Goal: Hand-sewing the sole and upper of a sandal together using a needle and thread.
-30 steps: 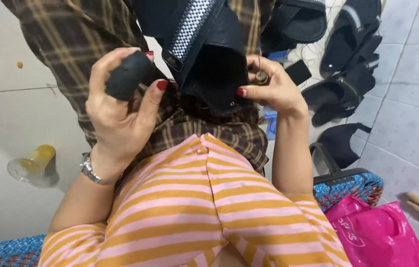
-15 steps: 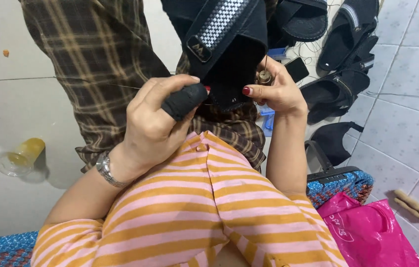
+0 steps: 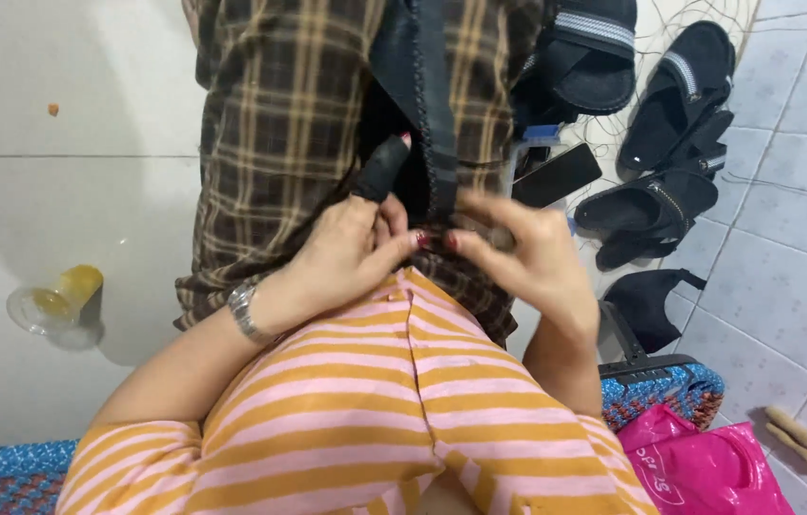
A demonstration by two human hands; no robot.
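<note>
Checked cloth (image 3: 279, 143) drapes the lap, soft and creased | black sandal (image 3: 422, 105) stands edge-on over it, stitched rim showing, top cut off | left hand (image 3: 351, 253) curled round a dark strap piece (image 3: 384, 167) | right hand (image 3: 522, 253) pinching the sandal's lower edge, fingertips blurred | spare sandals (image 3: 661, 191) heaped on floor tiles.

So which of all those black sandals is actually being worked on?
The black sandal piece with the scalloped stitched edge, held upright over the lap between both hands; the other black sandals lie untouched on the tiled floor.
</note>
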